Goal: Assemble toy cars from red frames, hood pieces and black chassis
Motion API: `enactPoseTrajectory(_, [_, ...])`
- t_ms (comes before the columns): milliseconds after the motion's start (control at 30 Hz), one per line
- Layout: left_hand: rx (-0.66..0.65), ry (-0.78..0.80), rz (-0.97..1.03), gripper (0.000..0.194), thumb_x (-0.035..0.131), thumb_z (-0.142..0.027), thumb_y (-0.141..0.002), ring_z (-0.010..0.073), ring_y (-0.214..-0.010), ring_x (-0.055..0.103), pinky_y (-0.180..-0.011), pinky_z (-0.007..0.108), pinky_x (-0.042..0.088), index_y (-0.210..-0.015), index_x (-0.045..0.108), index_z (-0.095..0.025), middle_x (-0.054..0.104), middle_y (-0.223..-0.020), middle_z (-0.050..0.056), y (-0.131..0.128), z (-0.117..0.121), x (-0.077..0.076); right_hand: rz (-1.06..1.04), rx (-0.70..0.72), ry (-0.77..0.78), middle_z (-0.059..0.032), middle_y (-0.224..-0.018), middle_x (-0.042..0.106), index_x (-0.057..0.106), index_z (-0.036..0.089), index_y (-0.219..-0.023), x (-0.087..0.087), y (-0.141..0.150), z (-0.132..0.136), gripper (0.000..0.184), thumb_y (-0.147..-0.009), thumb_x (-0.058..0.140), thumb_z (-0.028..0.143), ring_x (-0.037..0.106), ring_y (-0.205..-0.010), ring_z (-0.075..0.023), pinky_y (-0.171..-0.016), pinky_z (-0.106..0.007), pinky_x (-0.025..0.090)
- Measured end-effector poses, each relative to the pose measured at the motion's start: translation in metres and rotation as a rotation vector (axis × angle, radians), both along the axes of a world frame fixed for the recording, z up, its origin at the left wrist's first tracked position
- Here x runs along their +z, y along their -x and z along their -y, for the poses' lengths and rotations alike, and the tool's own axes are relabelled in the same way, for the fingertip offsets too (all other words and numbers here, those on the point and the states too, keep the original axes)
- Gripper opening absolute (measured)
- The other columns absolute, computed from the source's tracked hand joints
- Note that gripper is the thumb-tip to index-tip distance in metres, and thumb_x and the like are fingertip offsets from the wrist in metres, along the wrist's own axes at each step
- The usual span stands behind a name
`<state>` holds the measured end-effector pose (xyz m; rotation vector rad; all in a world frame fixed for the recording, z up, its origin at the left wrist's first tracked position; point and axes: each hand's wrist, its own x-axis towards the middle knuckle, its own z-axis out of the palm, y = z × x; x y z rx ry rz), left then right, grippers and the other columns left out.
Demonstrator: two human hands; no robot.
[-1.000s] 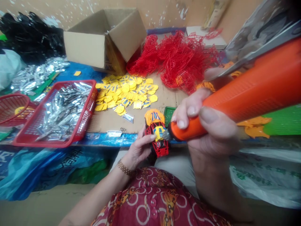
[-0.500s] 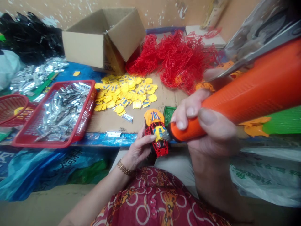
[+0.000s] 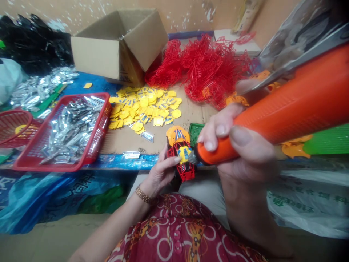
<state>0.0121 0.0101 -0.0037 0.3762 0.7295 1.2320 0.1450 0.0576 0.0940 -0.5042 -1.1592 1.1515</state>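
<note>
My left hand (image 3: pixel 160 174) is closed round a small toy car (image 3: pixel 181 153) with an orange front, a yellow roof piece and a red cage frame, held over my lap at the table edge. My right hand (image 3: pixel 240 145) grips a big orange electric screwdriver (image 3: pixel 278 112). Its metal tip touches the car's yellow roof from the right. My left thumb presses on the car's side.
A red basket (image 3: pixel 100 140) of silvery parts sits at the left, and a second red basket (image 3: pixel 13 125) beyond it. Yellow pieces (image 3: pixel 144 107) lie mid-table, red cage frames (image 3: pixel 209 65) behind, an open cardboard box (image 3: pixel 120 47) at the back, a green tray (image 3: pixel 195 133) behind the car.
</note>
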Motion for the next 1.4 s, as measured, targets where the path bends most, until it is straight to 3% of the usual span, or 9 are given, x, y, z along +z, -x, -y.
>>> enactPoseTrajectory(167, [0.009,0.002,-0.007,0.075,0.078,-0.013,-0.068,0.0282,-0.104,0.07,-0.095,0.041,0.055,-0.138,0.051,-0.022,0.074,-0.109,0.007,-0.0006,-0.0003,0.0011,0.044,-0.03,0.049,0.0035,-0.057,0.048,0.053,0.025,-0.058,0.0002,-0.0006,0.0001,0.028,-0.08,0.068,0.035,0.046,-0.047,-0.0125,-0.052,-0.033,0.048])
enactPoseTrajectory(333, [-0.003,-0.004,-0.021,0.072,0.077,-0.014,-0.07,0.0282,-0.105,0.07,-0.094,0.04,0.055,-0.137,0.052,-0.022,0.074,-0.108,0.007,-0.0005,0.0002,0.0012,0.035,0.003,0.086,0.0042,-0.059,0.05,0.055,0.024,-0.062,0.0011,-0.0023,0.0008,0.028,-0.08,0.07,0.038,0.044,-0.048,-0.0115,-0.055,-0.033,0.047])
enactPoseTrajectory(567, [0.012,0.0,-0.026,0.063,0.078,-0.012,-0.068,0.0267,-0.098,0.071,-0.09,0.038,0.057,-0.127,0.058,-0.02,0.074,-0.092,0.003,-0.0012,0.0005,0.002,0.059,0.025,0.011,0.0033,-0.064,0.045,0.05,0.023,-0.058,-0.0054,-0.0033,-0.0022,0.036,-0.083,0.068,0.041,0.044,-0.049,-0.0105,-0.057,-0.032,0.046])
enactPoseTrajectory(900, [-0.003,0.006,-0.047,0.058,0.078,-0.014,-0.068,0.0284,-0.1,0.07,-0.092,0.041,0.056,-0.122,0.06,-0.02,0.074,-0.095,0.005,-0.001,0.0007,0.0023,-0.052,0.063,0.063,0.0052,-0.063,0.046,0.059,0.023,-0.071,-0.0026,-0.0015,-0.005,0.025,-0.072,0.08,0.037,0.048,-0.047,-0.0093,-0.05,-0.028,0.049])
enactPoseTrajectory(1067, [0.012,0.02,-0.034,0.058,0.078,-0.013,-0.067,0.0244,-0.096,0.071,-0.09,0.036,0.056,-0.122,0.061,-0.02,0.074,-0.099,0.005,-0.0014,0.0004,0.0025,-0.019,0.059,0.057,0.005,-0.062,0.046,0.057,0.024,-0.07,-0.0053,-0.0016,-0.0052,0.026,-0.074,0.079,0.039,0.049,-0.047,-0.01,-0.052,-0.029,0.051])
enactPoseTrajectory(1267, [-0.006,0.008,-0.01,0.059,0.077,-0.013,-0.07,0.0261,-0.101,0.07,-0.092,0.038,0.056,-0.125,0.059,-0.019,0.074,-0.101,0.006,-0.002,0.0004,0.0013,0.004,-0.05,0.015,0.0048,-0.064,0.045,0.056,0.027,-0.075,-0.0056,0.0011,-0.0018,0.017,-0.079,0.071,0.035,0.043,-0.048,-0.0109,-0.053,-0.032,0.049])
enactPoseTrajectory(1400, [0.0,0.024,0.007,0.066,0.079,-0.014,-0.069,0.0278,-0.105,0.07,-0.098,0.041,0.053,-0.13,0.056,-0.02,0.074,-0.108,0.007,-0.0044,0.0007,0.0019,0.108,-0.081,0.002,0.0036,-0.063,0.044,0.053,0.026,-0.067,-0.0074,-0.0005,-0.0025,0.026,-0.082,0.067,0.042,0.042,-0.049,-0.0116,-0.056,-0.034,0.049])
